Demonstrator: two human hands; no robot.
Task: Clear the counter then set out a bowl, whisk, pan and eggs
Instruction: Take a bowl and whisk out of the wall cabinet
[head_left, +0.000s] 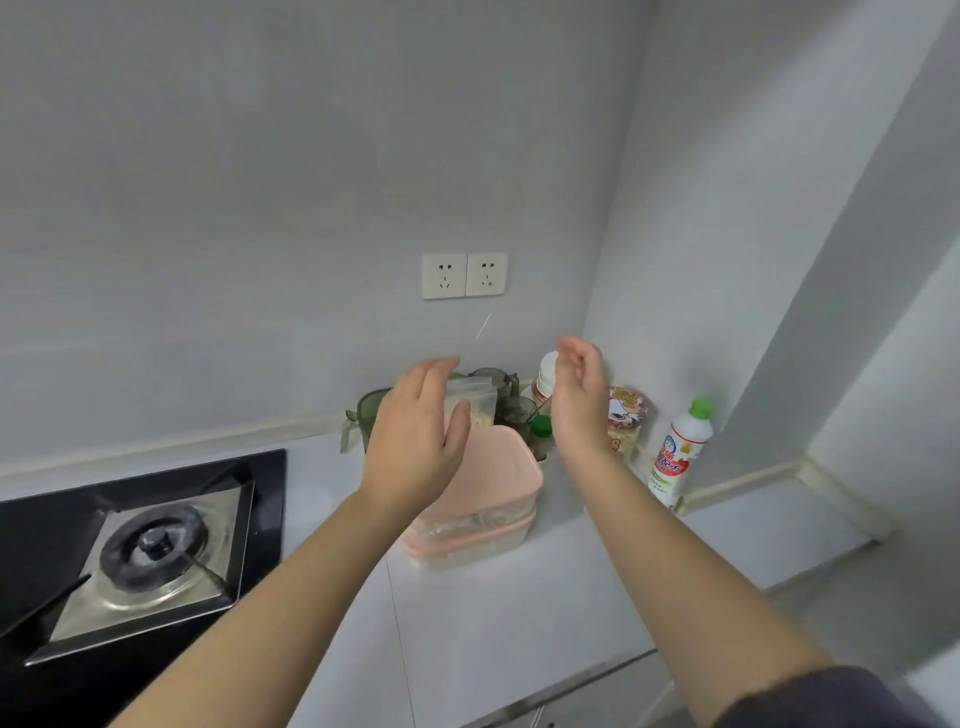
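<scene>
Both my hands reach over the white counter (519, 613) toward its back corner. My left hand (415, 441) is open, fingers straight, next to a clear zip bag of grains (470, 402) that stands on a pink-lidded clear box (498, 467); whether it touches the bag I cannot tell. My right hand (579, 395) is open too, palm turned left, in front of a white jar (546, 376) and holding nothing. No bowl, whisk, pan or eggs are in view.
A gas hob (150, 551) fills the left of the counter. At the back stand a green-tinted jug (371, 410), dark glass jars (511, 400), a green-capped bottle (540, 434), a cartoon-lidded snack jar (626, 421) and a white cleaner bottle (678, 452). Two wall sockets (465, 275) sit above.
</scene>
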